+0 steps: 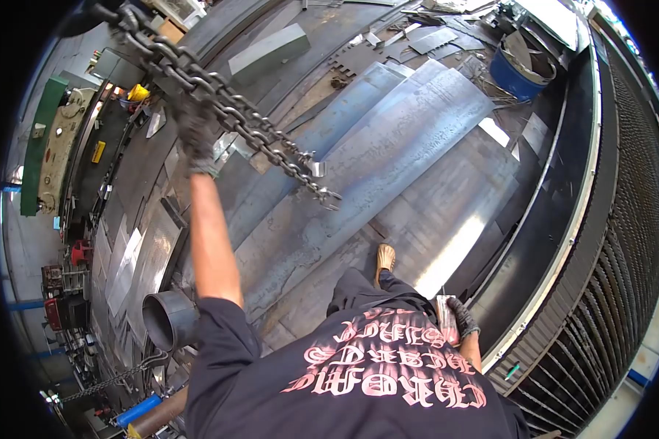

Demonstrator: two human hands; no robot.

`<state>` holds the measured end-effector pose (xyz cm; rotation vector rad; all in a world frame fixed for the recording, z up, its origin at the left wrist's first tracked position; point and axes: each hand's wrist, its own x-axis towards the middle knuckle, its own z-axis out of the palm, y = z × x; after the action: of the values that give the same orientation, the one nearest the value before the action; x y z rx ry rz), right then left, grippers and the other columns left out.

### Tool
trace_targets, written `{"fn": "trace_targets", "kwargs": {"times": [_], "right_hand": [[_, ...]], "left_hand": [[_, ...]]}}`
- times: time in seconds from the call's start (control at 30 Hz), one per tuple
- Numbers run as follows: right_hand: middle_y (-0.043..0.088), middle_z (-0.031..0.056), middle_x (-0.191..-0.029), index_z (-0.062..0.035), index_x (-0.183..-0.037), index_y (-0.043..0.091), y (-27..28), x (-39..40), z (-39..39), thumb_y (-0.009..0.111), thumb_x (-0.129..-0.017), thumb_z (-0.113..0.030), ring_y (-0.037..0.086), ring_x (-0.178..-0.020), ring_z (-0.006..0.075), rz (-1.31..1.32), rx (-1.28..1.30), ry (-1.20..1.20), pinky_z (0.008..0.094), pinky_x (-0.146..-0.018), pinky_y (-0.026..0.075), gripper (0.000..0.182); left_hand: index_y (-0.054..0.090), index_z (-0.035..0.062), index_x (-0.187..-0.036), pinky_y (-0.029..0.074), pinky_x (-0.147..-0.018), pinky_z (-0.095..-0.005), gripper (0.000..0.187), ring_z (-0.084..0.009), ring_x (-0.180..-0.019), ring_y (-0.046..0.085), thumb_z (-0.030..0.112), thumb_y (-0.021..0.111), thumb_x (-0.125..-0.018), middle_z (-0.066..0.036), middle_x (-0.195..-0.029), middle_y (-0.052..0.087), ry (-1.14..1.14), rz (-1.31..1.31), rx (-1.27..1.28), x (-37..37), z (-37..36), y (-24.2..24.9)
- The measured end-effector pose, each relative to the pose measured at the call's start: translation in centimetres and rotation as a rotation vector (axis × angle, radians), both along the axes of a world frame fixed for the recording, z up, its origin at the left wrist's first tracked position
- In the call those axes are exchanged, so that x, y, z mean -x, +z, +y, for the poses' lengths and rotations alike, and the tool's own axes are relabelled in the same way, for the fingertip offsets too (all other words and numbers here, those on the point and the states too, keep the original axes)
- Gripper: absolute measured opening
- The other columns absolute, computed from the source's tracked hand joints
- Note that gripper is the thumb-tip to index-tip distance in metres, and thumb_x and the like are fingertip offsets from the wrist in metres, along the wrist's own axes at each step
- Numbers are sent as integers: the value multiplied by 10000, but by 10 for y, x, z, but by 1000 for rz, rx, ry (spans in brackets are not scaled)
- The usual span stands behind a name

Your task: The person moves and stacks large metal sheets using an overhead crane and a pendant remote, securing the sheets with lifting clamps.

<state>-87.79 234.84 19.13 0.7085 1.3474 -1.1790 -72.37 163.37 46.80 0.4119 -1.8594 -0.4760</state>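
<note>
A heavy steel chain [234, 110] in two or more strands slants from the upper left down over the metal plates. At its lower end hangs metal end hardware [318, 169]. My left hand [196, 139], in a dark glove, is raised beside the upper chain and overlaps it in this view. Its fingers are blurred and partly behind the links, so I cannot tell whether they grip. Low by my hip, my right hand [463, 319], also gloved, wraps round a boxy, worn handheld thing [447, 320] with reddish and pale patches.
Long bluish steel plates [395, 146] lie across the floor, under the chain's end. A blue drum [516, 73] holds scrap at the back right. A slatted metal bed [593, 322] runs along the right. A short pipe section [170, 320] stands at the left.
</note>
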Motion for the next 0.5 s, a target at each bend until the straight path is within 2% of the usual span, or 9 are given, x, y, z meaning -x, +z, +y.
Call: {"fn": "trace_targets", "kwargs": {"times": [0.03,0.1,0.13,0.2,0.23,0.33,0.4,0.43,0.5], "right_hand": [[702,58,-845,-90,-1006,674,8,-2,1,683,-831,-395,658,-679,198,-13,19,12,326,-649,547,352],[706,63,-858,-84,-1047,679,28,-11,-1,697,-821,-435,657,-682,193,-87,13,-65,321,-648,545,418],[710,63,-911,-78,-1093,679,34,-16,0,706,-812,-468,658,-724,185,-55,99,-94,316,-680,544,481],[701,64,-997,-73,-1150,655,16,-29,21,751,-770,-467,655,-794,199,-183,82,-169,343,-755,537,555],[696,64,-1024,-74,-1163,648,8,-37,32,769,-753,-460,652,-812,207,-194,17,-206,353,-777,532,576],[688,65,-936,-72,-1097,647,1,-55,50,777,-748,-320,650,-777,226,-109,89,-260,383,-764,538,448],[678,72,-883,-63,-1066,639,28,-58,44,755,-756,-225,645,-733,225,-102,104,-249,389,-729,545,369],[678,72,-883,-63,-1066,639,34,-62,41,755,-756,-225,645,-733,225,-101,96,-258,389,-729,545,369],[675,79,-871,-58,-1054,635,39,-68,38,748,-751,-197,644,-720,222,-62,193,-238,382,-715,547,352]], "left_hand": [[530,62,-1215,507,-818,-306,329,-132,-931,581,115,637,-909,-26,-1067,587,-131,14,-181,14,-7,38],[586,49,-1096,496,-713,-278,425,-139,-786,562,149,816,-754,-8,-947,618,-87,245,-481,29,-49,34],[586,49,-1096,496,-713,-278,425,-139,-786,562,149,816,-754,-8,-947,618,-104,244,-488,27,-78,34],[593,47,-1048,513,-714,-297,396,-141,-773,583,111,820,-729,-32,-981,628,258,-23,-392,20,-125,34],[608,48,-1026,525,-730,-324,411,-147,-811,611,111,835,-690,-61,-1031,636,175,189,-644,32,-106,44],[649,49,-949,550,-715,-343,355,-171,-783,637,135,847,-667,-79,-1003,654,515,335,-489,59,-47,67],[599,52,-988,533,-685,-347,487,-183,-778,620,245,880,-641,-84,-969,659,1052,-158,-63,49,-58,63],[573,41,-1157,549,-646,-339,541,-180,-736,643,170,826,-696,-79,-958,651,869,-10,-164,45,-62,59],[558,43,-1160,530,-670,-336,547,-178,-761,631,157,825,-697,-68,-925,645,611,114,-442,28,-82,47]]}}
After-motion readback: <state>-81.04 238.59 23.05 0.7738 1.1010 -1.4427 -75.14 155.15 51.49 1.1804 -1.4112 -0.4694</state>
